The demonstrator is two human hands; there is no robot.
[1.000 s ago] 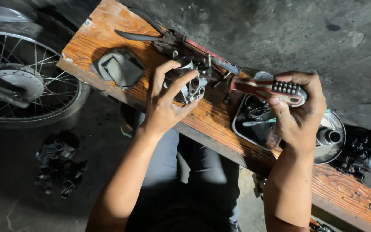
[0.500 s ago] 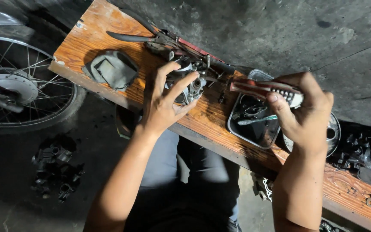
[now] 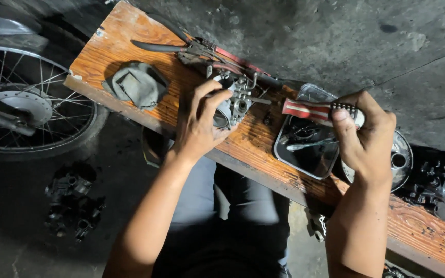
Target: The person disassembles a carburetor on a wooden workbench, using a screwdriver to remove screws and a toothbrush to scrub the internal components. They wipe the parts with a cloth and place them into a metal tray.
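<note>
Metal carburettor [image 3: 232, 103] steadied on the wooden worktop [image 3: 129, 46] at frame centre by the left hand [image 3: 199, 126], fingers closed on it, while the right hand [image 3: 369, 136] clasps a red-handled screwdriver [image 3: 317, 109]; bringing its tip to a screw seems next.

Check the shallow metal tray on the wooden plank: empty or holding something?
Holding something. The shallow metal tray has dark small parts and a slim pale tool lying inside it; the right hand hovers over its far edge.

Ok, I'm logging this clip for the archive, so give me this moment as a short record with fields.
Setting: wooden plank used as a bench, spoked wheel beside it
Left hand: grip on a metal carburettor resting on the plank
Right hand: holds a red-and-white handled tool above a shallow metal tray
Also on plank: pliers, grey rubber piece
</note>
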